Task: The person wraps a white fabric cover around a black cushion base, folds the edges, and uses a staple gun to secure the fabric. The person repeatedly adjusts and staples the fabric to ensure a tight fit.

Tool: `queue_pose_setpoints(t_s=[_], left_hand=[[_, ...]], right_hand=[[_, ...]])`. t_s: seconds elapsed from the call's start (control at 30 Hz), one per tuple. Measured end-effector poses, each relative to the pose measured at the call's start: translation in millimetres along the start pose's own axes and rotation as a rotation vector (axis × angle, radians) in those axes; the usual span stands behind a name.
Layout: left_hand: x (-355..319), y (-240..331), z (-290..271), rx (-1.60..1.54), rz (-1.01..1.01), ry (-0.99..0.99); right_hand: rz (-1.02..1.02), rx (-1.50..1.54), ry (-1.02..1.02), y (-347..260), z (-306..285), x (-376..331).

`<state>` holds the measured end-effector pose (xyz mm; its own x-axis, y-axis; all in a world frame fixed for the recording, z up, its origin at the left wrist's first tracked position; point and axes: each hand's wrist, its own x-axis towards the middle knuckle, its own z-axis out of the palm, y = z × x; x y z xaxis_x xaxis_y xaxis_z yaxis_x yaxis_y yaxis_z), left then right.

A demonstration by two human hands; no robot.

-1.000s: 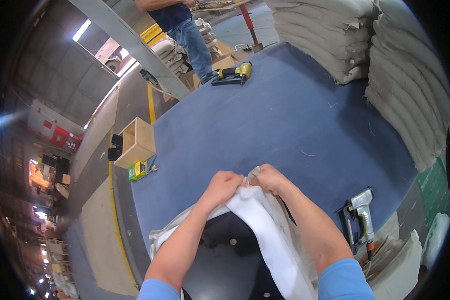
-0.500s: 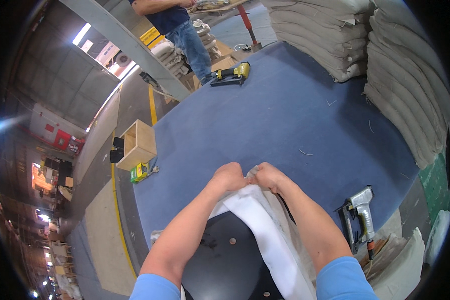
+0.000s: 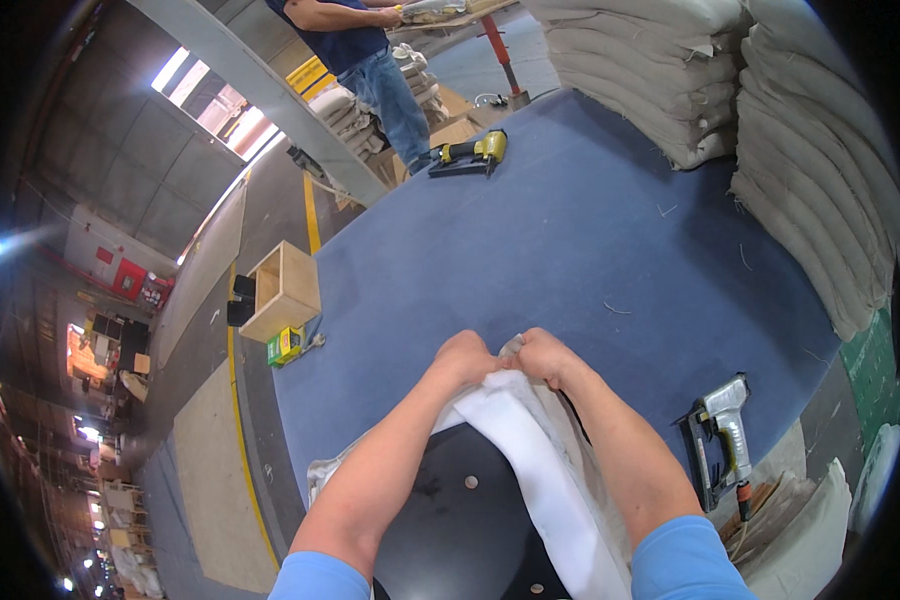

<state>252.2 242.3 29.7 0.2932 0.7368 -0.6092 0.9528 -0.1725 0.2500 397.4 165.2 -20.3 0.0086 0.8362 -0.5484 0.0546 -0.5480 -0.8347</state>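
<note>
My left hand [image 3: 468, 356] and my right hand [image 3: 540, 358] are side by side at the far end of a black panel [image 3: 455, 515] with round holes. Both are closed on the beige fabric cover [image 3: 568, 440], and a bunched bit of it sticks up between them. White padding [image 3: 530, 450] runs along the panel's edge, inside the cover. The fingertips are partly hidden. To the right of my right forearm lies a silver staple gun [image 3: 718, 440] with a hose attached.
The blue-covered table [image 3: 470, 250] bears a yellow and black staple gun [image 3: 470, 155] at its far edge. Stacked beige covers [image 3: 640, 75] stand at the far right. A wooden box [image 3: 292, 290] and a small green-yellow box [image 3: 286, 346] sit on the left edge. Another person [image 3: 370, 80] stands beyond.
My hands keep their closed grip on the cover at almost the same place. The whole view has shifted slightly. The other person's arms have moved.
</note>
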Motion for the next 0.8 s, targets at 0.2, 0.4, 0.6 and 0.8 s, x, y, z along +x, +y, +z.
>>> queue_pose_setpoints(t_s=[0.2, 0.4, 0.6, 0.8], left_hand=[[11, -28, 3, -0.267, 0.052, -0.056], [16, -45, 17, -0.43, 0.145, 0.012], [14, -50, 12, -0.453, 0.068, -0.152], [-4, -41, 16, -0.748, 0.002, -0.112]], right_hand=[[-0.014, 0.042, -0.004, 8, 6, 6], [-0.036, 0.018, 0.018, 12, 7, 7], [-0.203, -0.049, 0.075, 21, 13, 7], [-0.693, -0.077, 0.268, 37, 34, -38]])
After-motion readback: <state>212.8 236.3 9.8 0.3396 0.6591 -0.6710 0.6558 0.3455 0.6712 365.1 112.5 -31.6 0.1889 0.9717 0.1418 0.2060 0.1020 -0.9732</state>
